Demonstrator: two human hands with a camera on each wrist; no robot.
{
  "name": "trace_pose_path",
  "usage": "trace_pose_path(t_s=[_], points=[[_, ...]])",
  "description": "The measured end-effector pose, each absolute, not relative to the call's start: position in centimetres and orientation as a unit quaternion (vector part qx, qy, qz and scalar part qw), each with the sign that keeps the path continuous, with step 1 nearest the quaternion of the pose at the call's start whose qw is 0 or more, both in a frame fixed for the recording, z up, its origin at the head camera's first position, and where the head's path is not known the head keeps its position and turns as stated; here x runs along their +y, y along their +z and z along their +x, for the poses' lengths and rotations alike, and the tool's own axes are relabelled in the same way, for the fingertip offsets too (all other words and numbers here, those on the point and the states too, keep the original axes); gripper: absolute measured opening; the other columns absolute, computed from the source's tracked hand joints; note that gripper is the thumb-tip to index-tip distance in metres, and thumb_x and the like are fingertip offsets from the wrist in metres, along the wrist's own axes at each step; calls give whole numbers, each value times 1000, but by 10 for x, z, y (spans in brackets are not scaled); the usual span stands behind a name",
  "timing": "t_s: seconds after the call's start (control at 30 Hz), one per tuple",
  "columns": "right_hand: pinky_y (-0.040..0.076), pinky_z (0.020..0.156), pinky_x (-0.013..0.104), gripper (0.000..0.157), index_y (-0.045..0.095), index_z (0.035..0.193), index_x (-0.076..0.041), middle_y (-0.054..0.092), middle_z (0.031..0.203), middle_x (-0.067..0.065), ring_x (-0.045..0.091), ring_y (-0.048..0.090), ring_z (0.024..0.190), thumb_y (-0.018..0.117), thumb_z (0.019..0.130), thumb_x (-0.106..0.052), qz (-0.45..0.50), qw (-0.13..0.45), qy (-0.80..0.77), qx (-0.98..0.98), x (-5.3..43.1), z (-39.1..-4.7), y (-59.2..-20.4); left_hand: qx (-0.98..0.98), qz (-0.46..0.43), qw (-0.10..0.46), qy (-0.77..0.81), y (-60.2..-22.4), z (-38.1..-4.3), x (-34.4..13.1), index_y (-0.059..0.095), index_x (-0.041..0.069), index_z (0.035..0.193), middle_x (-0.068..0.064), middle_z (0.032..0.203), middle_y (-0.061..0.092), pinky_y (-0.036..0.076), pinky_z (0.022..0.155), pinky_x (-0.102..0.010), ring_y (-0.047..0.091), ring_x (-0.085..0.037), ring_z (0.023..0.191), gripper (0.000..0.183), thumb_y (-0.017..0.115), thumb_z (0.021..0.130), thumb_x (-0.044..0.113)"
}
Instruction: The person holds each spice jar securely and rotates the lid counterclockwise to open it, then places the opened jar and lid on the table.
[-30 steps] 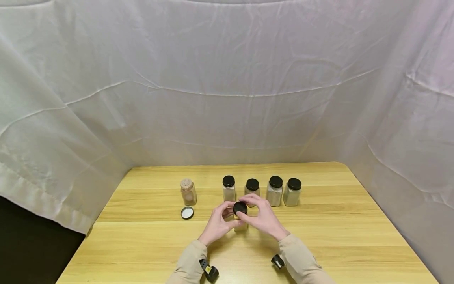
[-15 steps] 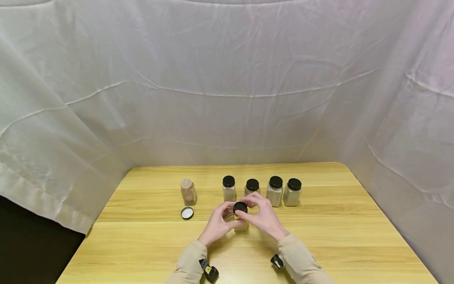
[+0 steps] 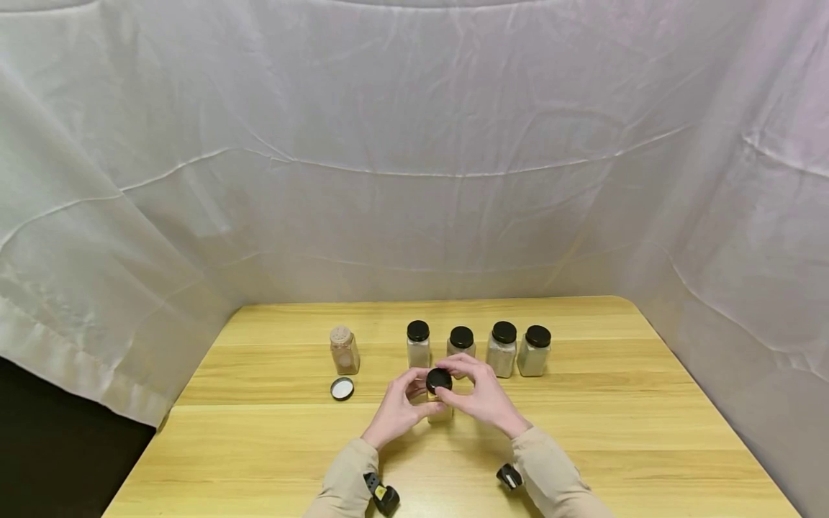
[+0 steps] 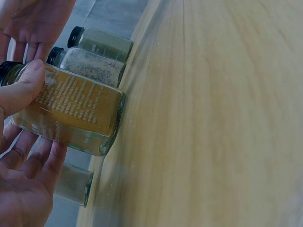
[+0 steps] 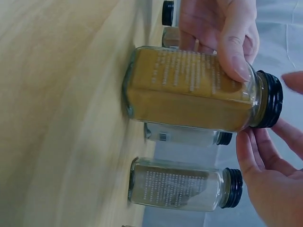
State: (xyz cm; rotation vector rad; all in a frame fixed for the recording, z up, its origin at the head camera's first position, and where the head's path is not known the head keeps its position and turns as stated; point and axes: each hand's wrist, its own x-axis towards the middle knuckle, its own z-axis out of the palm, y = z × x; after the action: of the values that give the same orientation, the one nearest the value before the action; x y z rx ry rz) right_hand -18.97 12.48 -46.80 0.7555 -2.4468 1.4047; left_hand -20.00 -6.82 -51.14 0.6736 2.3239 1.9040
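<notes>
A square glass spice jar point(image 5: 189, 90) of yellow-brown powder stands upright at the middle of the table in the head view, its ribbed black lid point(image 3: 439, 380) on top. My left hand point(image 3: 400, 410) grips the jar's body, thumb pressed on the front just under the neck and fingers behind. Around the lid curve the thumb and fingers of my right hand point(image 3: 478, 392). In the right wrist view, the tip of one right-hand digit shows a small gap from the lid's edge, while other fingertips reach the neck.
Behind stand several black-lidded spice jars: one point(image 3: 418, 350) at left, one point(image 3: 461, 338) partly hidden by my right hand, and two point(image 3: 501, 356) at right. Farther left is a lidless jar point(image 3: 345, 354) with a perforated shaker top, a loose lid point(image 3: 342, 388) lying before it.
My right hand shifts slightly at the lid, its thumb and forearm moving a little to the right. The left hand and the jar stay in place.
</notes>
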Motion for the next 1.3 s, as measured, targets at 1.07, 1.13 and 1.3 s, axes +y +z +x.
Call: trace_pose_path(t_s=[1.07,1.13,1.3], points=[[58,90,45,43,71,119,-4,68,115,7,24,66,101,84,80,-16,261,135,456,-840,120,-188,-466,756,232,24,612,-513,-201,-69,60,0,126,-21,123,67,53,107,-30,67,-33,115,48,81,83,7],[57,89,42,46,71,119,-5,68,114,5,23,65,100,87,78,-21,246,137,459,-843,119,-188,-467,758,228,25,611,-513,-201,-69,61,1,126,-19,122,68,52,108,-30,67,-32,115,48,82,83,8],[55,83,32,44,74,111,-7,68,106,0,17,63,92,90,74,-24,200,147,464,-851,115,-187,-468,759,215,33,614,-511,-200,-68,62,4,125,-15,121,69,51,109,-29,68,-29,115,50,84,81,10]])
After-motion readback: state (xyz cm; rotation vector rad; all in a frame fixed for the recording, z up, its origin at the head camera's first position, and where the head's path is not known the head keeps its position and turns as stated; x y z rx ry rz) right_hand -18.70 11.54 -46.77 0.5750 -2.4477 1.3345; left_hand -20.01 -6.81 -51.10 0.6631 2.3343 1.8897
